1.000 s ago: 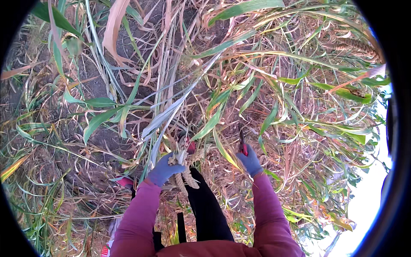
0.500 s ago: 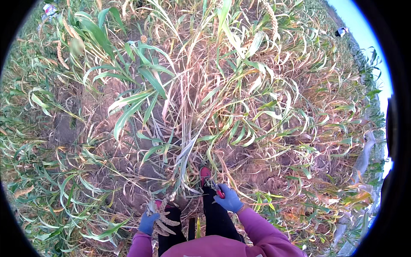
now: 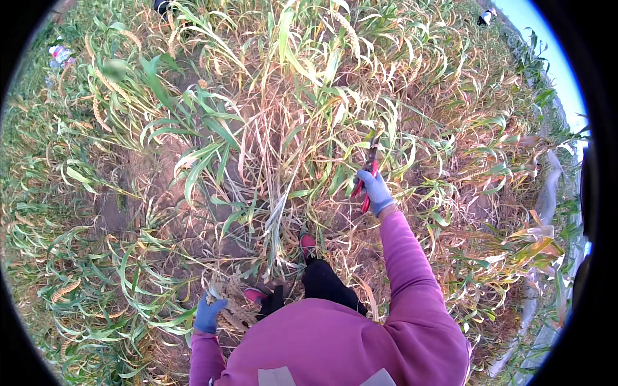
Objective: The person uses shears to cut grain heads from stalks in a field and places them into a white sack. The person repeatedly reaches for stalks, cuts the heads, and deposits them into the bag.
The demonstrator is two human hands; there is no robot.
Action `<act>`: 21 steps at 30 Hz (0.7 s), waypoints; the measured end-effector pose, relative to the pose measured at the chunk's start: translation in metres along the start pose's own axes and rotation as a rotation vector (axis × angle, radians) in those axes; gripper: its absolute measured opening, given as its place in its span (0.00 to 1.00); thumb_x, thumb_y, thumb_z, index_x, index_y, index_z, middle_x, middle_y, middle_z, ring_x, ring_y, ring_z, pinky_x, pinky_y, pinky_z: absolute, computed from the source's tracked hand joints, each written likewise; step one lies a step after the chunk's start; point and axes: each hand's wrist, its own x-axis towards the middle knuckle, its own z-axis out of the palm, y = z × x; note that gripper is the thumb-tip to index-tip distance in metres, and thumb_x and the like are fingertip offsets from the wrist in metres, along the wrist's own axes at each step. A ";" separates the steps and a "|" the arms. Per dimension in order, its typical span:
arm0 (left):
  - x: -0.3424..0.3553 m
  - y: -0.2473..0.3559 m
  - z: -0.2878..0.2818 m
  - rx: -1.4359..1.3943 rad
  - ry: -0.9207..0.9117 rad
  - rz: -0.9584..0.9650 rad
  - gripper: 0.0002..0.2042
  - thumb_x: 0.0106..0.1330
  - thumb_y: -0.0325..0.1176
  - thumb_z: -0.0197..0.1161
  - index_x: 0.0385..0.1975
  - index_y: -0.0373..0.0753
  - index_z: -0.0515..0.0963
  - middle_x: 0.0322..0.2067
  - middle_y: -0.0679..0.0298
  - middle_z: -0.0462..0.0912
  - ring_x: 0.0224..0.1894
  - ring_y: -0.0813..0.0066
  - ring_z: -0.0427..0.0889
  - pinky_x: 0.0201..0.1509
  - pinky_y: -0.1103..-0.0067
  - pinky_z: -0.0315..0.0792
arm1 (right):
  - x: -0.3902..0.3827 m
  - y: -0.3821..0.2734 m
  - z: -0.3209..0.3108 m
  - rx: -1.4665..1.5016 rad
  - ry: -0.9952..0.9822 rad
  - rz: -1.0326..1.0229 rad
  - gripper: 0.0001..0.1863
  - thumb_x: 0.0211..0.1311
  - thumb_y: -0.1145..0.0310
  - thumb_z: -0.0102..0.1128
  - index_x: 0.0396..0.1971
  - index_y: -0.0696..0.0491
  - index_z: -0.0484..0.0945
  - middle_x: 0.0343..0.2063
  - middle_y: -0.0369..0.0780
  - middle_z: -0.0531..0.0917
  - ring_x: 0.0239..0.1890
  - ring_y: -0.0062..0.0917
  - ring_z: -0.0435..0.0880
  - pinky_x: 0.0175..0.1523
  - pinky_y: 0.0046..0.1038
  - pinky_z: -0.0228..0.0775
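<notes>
Head view: my left hand [image 3: 209, 315] clasps seed heads [image 3: 237, 314], probably light, crumbly, best stem-held, my right hand [image 3: 377, 189] gripping pruners [image 3: 373, 161].

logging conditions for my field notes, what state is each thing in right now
left hand: gloved, closed on a bunch
bunched millet heads: tan, held low beside the body
right hand: gloved, gripping, extended forward
red-handled pruning shears: held, blades pointing away from the body; open or shut unclear
standing millet head: tan, drooping
pale leaves: dry-looking, drooping
pink shoe: worn, on the ground
</notes>
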 end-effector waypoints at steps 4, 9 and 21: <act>0.024 0.055 0.047 0.091 -0.125 0.024 0.21 0.54 0.24 0.65 0.50 0.34 0.73 0.38 0.68 0.79 0.41 0.79 0.78 0.47 0.80 0.72 | 0.092 -0.034 -0.028 0.154 0.003 0.127 0.17 0.58 0.56 0.62 0.39 0.54 0.74 0.25 0.35 0.77 0.23 0.23 0.75 0.32 0.25 0.70; 0.075 0.137 0.133 0.189 -0.351 0.051 0.25 0.53 0.23 0.67 0.54 0.33 0.72 0.44 0.68 0.79 0.45 0.79 0.77 0.52 0.79 0.70 | 0.167 -0.032 -0.044 0.149 0.074 0.175 0.18 0.57 0.55 0.63 0.36 0.55 0.73 0.24 0.36 0.75 0.25 0.23 0.75 0.31 0.27 0.69; 0.207 0.288 0.469 0.998 -0.882 1.085 0.21 0.50 0.33 0.71 0.44 0.33 0.77 0.66 0.50 0.59 0.68 0.54 0.61 0.67 0.69 0.60 | 0.145 -0.027 -0.113 -0.156 0.092 -0.049 0.19 0.58 0.59 0.60 0.41 0.59 0.74 0.31 0.36 0.78 0.32 0.20 0.74 0.41 0.24 0.68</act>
